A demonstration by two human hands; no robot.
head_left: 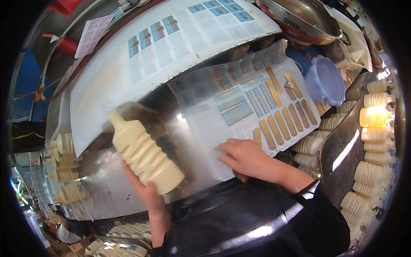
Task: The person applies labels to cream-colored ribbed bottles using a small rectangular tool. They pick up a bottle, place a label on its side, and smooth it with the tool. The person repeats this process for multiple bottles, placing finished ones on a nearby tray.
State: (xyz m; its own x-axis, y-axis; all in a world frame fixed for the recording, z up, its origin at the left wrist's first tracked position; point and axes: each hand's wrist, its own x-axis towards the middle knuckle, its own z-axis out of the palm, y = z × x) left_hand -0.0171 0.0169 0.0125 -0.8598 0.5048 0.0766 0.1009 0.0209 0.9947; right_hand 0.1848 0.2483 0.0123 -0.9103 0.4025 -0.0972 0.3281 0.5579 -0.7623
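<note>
cream ribbed btl [147, 154] is held tilted in l hand [143, 190], btwn thumb & fingers, nr edge of white board [98, 98]; some l fingers are hidden. r hand [243, 157] is held over label sheet [207, 128], thumb & fingertips slightly apart; contact can't be told.

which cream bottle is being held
The central bottle, in the left hand, neck pointing up-left; the other bottles sit grouped toward the picture's edges.
</note>
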